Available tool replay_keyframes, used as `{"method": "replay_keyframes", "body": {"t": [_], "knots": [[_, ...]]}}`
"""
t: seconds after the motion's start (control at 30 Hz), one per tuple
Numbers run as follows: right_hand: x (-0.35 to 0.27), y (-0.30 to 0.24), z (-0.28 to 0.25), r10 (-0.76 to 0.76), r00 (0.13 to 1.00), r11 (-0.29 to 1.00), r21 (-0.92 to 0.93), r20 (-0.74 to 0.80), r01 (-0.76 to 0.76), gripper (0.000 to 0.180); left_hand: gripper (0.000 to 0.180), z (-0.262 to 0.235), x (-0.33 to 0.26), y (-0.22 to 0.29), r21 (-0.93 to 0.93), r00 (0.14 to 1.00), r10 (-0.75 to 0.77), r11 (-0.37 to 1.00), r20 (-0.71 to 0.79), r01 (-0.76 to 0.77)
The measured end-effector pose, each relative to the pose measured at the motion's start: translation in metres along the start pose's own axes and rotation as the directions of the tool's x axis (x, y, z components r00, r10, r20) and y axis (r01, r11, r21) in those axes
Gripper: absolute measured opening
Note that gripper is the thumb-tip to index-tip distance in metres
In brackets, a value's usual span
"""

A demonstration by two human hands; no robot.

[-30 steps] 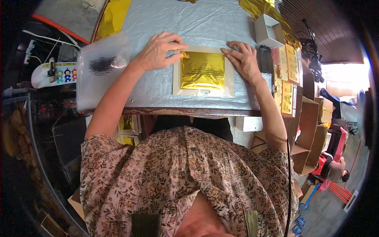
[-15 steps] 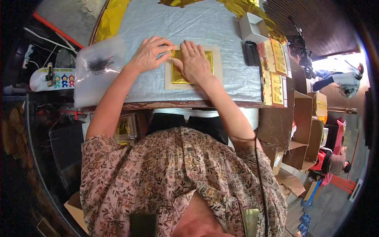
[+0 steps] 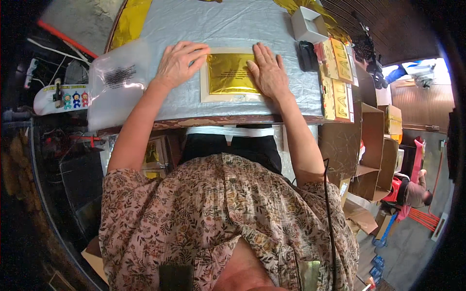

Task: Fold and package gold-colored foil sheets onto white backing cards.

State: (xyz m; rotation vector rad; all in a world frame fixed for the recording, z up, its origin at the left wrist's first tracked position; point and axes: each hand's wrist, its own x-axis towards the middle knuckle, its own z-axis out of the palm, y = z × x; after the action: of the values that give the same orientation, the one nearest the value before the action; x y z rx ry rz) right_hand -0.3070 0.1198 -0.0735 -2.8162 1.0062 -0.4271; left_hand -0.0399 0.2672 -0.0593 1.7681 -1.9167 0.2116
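Observation:
A shiny gold foil sheet point(image 3: 228, 72) with small dark print lies flat on a larger cream-coloured paper or board point(image 3: 218, 98). My left hand point(image 3: 180, 63) rests at its upper left corner, fingers stretched toward the edge and the thumb apart from them. The fingertips touch the foil's corner. My right hand point(image 3: 271, 75) lies open along the right side, fingers pointing away from me, its thumb and inner edge over the foil and the rest on the cream border and cloth.
A silvery cloth point(image 3: 179, 111) covers the table. Left of my arm lies a clear plastic bag point(image 3: 116, 99). At the right stand a white open box point(image 3: 309, 28), a black object point(image 3: 307, 56) and yellow packages point(image 3: 336, 97). Cardboard boxes point(image 3: 371, 140) are stacked beyond; a person point(image 3: 415, 193) is farther off.
My right hand has slid right from the middle of the foil to its right side, uncovering the print. My left hand has stayed at the upper left corner.

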Motion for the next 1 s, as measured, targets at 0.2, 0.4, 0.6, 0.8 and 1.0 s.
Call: {"method": "replay_keyframes", "body": {"t": [0.2,0.4,0.6,0.8,1.0], "knots": [[-0.006,0.002,0.006,0.016,0.996,0.998,-0.052,-0.085,-0.02,0.072,0.032,-0.003,-0.002,0.002,0.001,0.998,-0.035,0.999,0.045,0.035],[-0.005,0.0,0.012,0.038,0.994,0.999,-0.03,-0.099,-0.041,0.076,0.033,-0.001,-0.006,-0.002,0.06,0.994,-0.092,0.994,0.056,0.088],[-0.004,0.014,0.005,-0.062,0.992,0.996,-0.065,-0.108,0.055,0.08,0.036,0.0,-0.005,-0.001,0.152,0.985,-0.154,0.978,0.077,0.141],[-0.006,0.017,0.006,-0.098,0.987,0.993,-0.072,-0.126,0.089,0.079,0.043,0.004,-0.007,0.004,0.202,0.984,-0.143,0.972,0.109,0.119],[-0.007,0.014,0.009,-0.101,0.989,0.994,-0.06,-0.105,0.095,0.08,0.033,0.007,0.027,-0.006,-0.12,0.972,-0.206,0.968,0.114,0.22]]}}
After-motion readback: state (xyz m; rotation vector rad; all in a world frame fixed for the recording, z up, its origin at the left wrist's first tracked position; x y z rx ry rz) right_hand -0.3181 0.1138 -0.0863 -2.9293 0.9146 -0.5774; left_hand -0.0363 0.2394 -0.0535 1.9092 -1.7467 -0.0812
